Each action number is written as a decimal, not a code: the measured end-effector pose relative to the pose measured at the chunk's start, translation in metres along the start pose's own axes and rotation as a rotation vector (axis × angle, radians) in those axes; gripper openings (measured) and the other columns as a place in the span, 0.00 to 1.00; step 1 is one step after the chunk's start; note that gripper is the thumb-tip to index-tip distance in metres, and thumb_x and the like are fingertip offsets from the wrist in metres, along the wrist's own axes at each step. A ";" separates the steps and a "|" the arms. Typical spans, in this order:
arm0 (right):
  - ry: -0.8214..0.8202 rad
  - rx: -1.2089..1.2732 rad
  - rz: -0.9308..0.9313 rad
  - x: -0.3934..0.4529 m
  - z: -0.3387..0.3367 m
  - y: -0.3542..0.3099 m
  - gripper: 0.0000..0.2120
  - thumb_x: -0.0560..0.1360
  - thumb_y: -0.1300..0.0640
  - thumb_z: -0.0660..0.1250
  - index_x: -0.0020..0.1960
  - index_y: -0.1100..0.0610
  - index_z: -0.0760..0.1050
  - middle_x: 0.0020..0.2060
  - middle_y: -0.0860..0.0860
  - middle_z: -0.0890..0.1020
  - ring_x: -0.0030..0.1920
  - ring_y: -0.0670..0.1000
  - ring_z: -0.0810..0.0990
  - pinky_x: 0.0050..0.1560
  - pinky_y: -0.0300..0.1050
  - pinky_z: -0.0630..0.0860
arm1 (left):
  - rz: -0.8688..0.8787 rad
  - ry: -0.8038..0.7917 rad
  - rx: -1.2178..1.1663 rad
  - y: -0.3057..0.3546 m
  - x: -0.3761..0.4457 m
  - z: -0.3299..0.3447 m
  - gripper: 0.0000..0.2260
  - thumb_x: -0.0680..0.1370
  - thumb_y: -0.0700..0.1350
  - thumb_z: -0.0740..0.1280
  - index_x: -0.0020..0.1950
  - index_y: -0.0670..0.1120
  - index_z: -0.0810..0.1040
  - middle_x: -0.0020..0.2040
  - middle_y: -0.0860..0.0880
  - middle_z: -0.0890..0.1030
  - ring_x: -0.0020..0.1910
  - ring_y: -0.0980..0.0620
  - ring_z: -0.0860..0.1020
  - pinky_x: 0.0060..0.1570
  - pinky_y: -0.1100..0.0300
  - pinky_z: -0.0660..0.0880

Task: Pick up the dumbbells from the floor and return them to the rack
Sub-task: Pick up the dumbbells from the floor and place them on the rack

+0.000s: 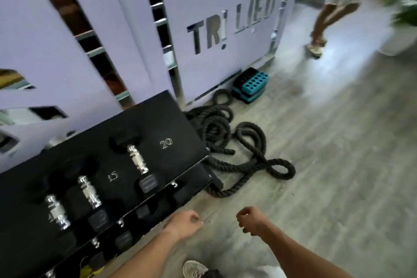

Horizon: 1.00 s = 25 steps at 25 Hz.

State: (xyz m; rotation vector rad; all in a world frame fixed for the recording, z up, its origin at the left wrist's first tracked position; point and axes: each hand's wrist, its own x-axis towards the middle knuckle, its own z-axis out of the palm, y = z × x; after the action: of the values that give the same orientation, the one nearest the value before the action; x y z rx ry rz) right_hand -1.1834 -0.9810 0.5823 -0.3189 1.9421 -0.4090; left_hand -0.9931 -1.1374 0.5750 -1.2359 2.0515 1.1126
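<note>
Three dumbbells lie on the top shelf of the black rack [158, 119] to my left: one [135, 160] beside the painted number 20 [166, 143], one [89, 192] beside the painted number 15 [112, 176], and one [56, 212] furthest left. Each has a shiny metal handle and dark ends. More dark dumbbell ends show on the lower shelf along the rack's front edge, though they are blurred and I cannot count them.

My left hand [184, 224] hangs in front of the rack's lower edge, fingers loosely curled, holding nothing. My right hand [250, 221] is just beside it over the grey floor [327, 165], fingers curled in loosely and also empty. The two hands are near each other but apart, and neither touches the rack or a dumbbell.

On the floor past the rack's right end lies a thick black rope [243, 153] in tangled loops. Behind it, against the pale purple wall panel [214, 7] with dark lettering, sits a stack of black and teal blocks [251, 84]. Another person's legs [325, 20] are at the upper right, near a green plant [404, 4] in a white pot. My shoe [194, 268] shows at the bottom edge.
</note>
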 end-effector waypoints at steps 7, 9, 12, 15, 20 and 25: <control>0.255 0.404 0.153 -0.094 -0.063 0.245 0.10 0.73 0.59 0.59 0.42 0.56 0.80 0.37 0.55 0.84 0.33 0.50 0.80 0.28 0.34 0.70 | 0.291 -0.174 0.350 0.172 -0.041 0.167 0.05 0.79 0.55 0.69 0.48 0.57 0.75 0.43 0.54 0.78 0.36 0.59 0.75 0.39 0.66 0.70; 0.302 0.504 0.207 -0.123 -0.067 0.314 0.10 0.72 0.59 0.58 0.41 0.55 0.79 0.38 0.55 0.82 0.37 0.51 0.79 0.30 0.35 0.70 | 0.358 -0.260 0.423 0.211 -0.057 0.222 0.05 0.79 0.51 0.70 0.46 0.56 0.74 0.38 0.56 0.75 0.32 0.62 0.72 0.34 0.72 0.68; 0.435 0.712 0.354 -0.169 -0.065 0.429 0.09 0.74 0.60 0.59 0.38 0.53 0.74 0.39 0.54 0.78 0.41 0.52 0.75 0.44 0.42 0.75 | 0.504 -0.416 0.539 0.273 -0.087 0.325 0.01 0.79 0.44 0.71 0.49 0.49 0.79 0.34 0.56 0.75 0.30 0.63 0.70 0.31 0.74 0.69; 0.536 0.863 0.494 -0.202 -0.055 0.511 0.11 0.73 0.61 0.59 0.32 0.54 0.70 0.34 0.52 0.77 0.40 0.52 0.76 0.45 0.44 0.75 | 0.580 -0.553 0.610 0.317 -0.112 0.403 0.05 0.79 0.43 0.70 0.45 0.50 0.78 0.35 0.53 0.77 0.31 0.61 0.72 0.31 0.73 0.69; 0.509 0.986 0.617 -0.216 -0.048 0.580 0.15 0.74 0.63 0.59 0.29 0.53 0.70 0.33 0.54 0.76 0.33 0.50 0.73 0.41 0.42 0.71 | 0.619 -0.707 0.723 0.359 -0.120 0.486 0.04 0.79 0.42 0.71 0.45 0.49 0.78 0.37 0.54 0.77 0.39 0.56 0.76 0.36 0.74 0.70; 0.477 1.073 0.693 -0.198 -0.083 0.612 0.11 0.75 0.62 0.60 0.36 0.53 0.76 0.32 0.50 0.77 0.33 0.50 0.76 0.37 0.41 0.73 | 0.599 -0.791 0.785 0.404 -0.086 0.523 0.03 0.78 0.48 0.71 0.51 0.51 0.81 0.46 0.54 0.82 0.45 0.59 0.78 0.38 0.79 0.69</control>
State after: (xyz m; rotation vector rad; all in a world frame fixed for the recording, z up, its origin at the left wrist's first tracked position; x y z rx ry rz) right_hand -1.2039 -0.3363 0.5174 1.1889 1.8301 -1.0212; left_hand -1.3086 -0.5540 0.5114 0.2074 1.8910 0.6924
